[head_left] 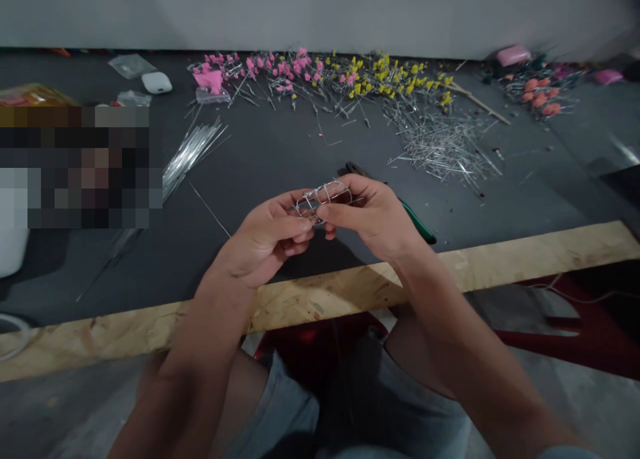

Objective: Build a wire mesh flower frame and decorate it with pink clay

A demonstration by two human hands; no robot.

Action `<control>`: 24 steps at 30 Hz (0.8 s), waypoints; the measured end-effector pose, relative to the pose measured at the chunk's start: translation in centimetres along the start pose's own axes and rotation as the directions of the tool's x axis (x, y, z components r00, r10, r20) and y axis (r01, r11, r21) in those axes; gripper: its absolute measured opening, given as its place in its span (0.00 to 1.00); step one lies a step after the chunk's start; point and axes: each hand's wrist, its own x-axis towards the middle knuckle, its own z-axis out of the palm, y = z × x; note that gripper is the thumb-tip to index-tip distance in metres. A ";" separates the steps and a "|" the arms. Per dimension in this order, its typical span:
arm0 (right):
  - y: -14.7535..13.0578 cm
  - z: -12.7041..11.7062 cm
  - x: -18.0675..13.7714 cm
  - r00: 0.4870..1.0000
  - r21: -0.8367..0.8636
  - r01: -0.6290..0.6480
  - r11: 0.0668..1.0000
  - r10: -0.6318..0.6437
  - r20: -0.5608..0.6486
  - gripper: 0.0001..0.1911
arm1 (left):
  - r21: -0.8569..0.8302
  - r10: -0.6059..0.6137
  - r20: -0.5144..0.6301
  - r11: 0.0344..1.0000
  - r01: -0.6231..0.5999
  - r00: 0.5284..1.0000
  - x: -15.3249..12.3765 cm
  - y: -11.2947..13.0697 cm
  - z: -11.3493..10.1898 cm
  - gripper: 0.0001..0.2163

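Observation:
A small round cage of bent silvery wire is held up between both hands, just above the near part of the dark table. My left hand pinches its left side between thumb and fingers. On its right side, the thumb and fingers of my right hand are closed on it. Pliers with green handles lie on the table behind my right hand and are partly hidden by it. One thin straight wire lies to the left of my left hand.
A bundle of straight wires lies to the left. Wire stems with pink tips and yellow tips line the back, before a heap of cut wires. Orange-tipped pieces sit far right. A wooden edge borders the table.

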 end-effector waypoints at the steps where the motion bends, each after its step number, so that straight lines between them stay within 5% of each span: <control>1: 0.0 0.0 0.0 1.000 0.004 0.010 1.000 -0.010 -0.009 0.09 | -0.015 0.002 -0.009 1.000 -0.002 1.000 0.0 0.0 0.0 0.16; 13: 0.2 0.3 -0.4 0.995 0.084 -0.059 0.995 0.066 -0.079 0.12 | -0.043 0.091 -0.111 0.994 -0.097 0.990 0.2 -0.5 0.2 0.16; 24: -0.3 0.0 -1.0 0.990 0.156 -0.143 0.977 0.140 0.029 0.09 | 0.107 0.200 -0.204 0.978 -0.182 0.958 0.2 -0.2 0.3 0.18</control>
